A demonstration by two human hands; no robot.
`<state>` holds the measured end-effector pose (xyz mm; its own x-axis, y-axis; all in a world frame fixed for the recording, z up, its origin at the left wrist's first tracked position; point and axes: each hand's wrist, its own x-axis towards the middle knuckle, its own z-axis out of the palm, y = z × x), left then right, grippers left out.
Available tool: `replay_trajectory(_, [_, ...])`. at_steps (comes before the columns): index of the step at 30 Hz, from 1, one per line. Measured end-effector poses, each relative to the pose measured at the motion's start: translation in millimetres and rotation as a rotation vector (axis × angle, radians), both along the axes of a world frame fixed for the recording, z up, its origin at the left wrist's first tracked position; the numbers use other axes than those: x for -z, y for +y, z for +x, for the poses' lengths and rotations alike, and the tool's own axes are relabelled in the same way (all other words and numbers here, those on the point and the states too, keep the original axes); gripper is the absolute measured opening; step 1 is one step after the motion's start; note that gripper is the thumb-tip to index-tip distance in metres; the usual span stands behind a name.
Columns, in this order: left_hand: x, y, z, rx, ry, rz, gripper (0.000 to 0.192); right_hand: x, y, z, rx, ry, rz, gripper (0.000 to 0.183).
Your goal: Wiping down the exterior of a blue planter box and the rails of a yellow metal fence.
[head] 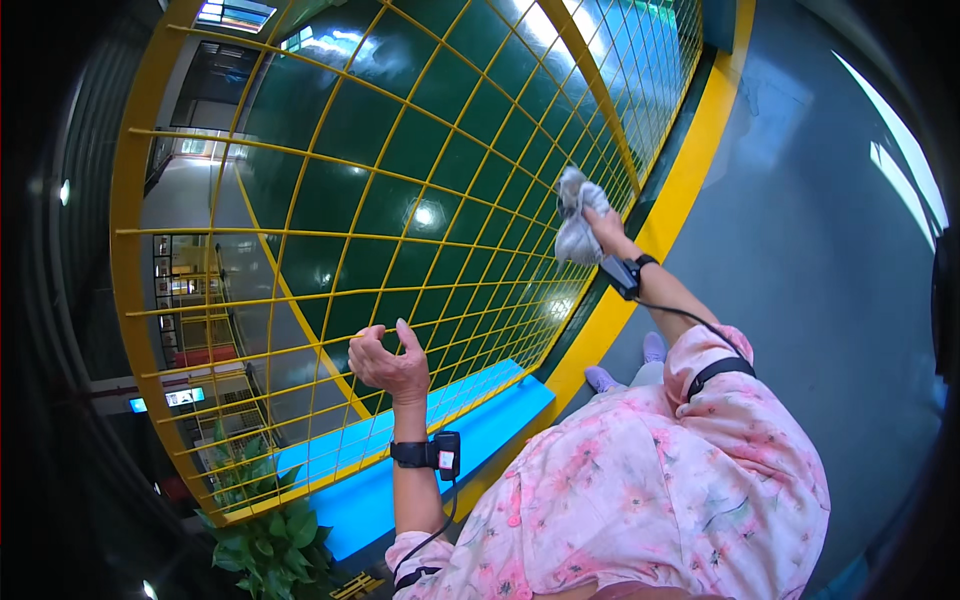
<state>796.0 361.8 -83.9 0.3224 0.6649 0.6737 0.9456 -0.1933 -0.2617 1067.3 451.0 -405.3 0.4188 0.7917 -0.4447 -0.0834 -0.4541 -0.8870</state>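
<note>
My right hand (606, 226) grips a crumpled white and grey cloth (579, 225) low against the yellow wire mesh fence (439, 244), near its bottom rail. Higher up the mesh is my left hand (391, 366), its fingers curled and its thumb held apart from them. A yellow wire passes at the gap between thumb and fingers; whether the fingers hook around it I cannot tell. No cloth or tool shows in the left hand. Each wrist wears a black strap with a small device and a cable.
A yellow frame post (129, 225) edges the fence. Beyond it lies a glossy green floor (322, 202). A bright blue panel (442, 457) stands low by the fence, next to a leafy plant (281, 536). A yellow floor stripe (679, 191) borders the grey floor (795, 247).
</note>
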Motion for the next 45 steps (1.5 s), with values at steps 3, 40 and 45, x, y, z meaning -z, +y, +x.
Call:
replay_trajectory(3, [3,3,6,-0.001,-0.015,-0.019,0.028,20,-15,-16,0.41,0.516,0.103,0.062])
replay_trajectory(40, [19,19,-26,0.244,0.036,0.137,0.029,-44,-159,-148,-0.586,0.259,0.031,0.041])
replay_trajectory(45, [24,24,-32,0.289,0.052,0.228,0.031,-48,-122,-119,-0.092,0.439,0.147,0.037])
